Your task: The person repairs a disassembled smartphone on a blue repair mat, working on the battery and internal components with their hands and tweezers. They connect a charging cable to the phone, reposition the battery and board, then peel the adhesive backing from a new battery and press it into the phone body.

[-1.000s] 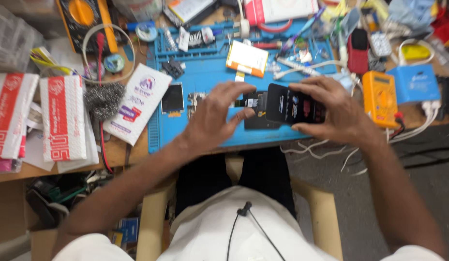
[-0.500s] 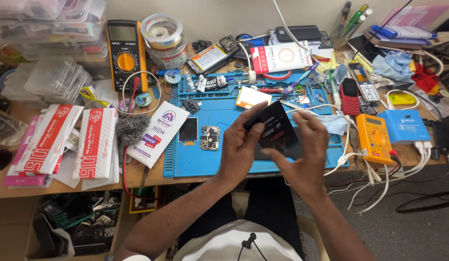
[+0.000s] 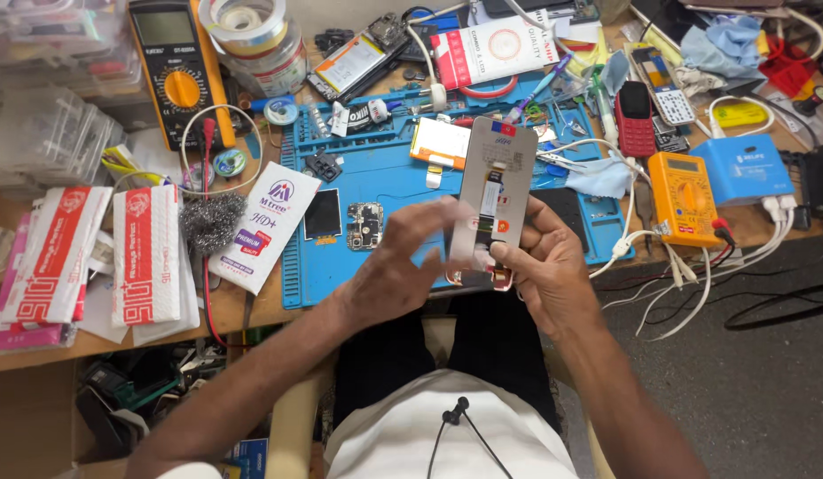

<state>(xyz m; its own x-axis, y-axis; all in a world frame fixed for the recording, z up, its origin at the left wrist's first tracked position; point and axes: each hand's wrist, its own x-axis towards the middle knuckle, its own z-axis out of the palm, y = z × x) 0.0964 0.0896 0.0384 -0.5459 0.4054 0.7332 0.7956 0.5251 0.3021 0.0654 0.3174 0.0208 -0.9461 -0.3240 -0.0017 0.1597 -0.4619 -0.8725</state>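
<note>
From the head camera, we see our right hand holding a phone screen part upright above the blue mat on the bench. To do this well, we think we should hold the part by its edges, keep it steady, and peel gently near the thin black strip down its back. Our right fingers are curled shut around the bottom of the part. Our left hand is spread open, and its fingertips touch the left edge of the part, though they are blurry. A small circuit board and a tiny dark screen lie on the mat nearby. An orange meter sits to the right.
</note>
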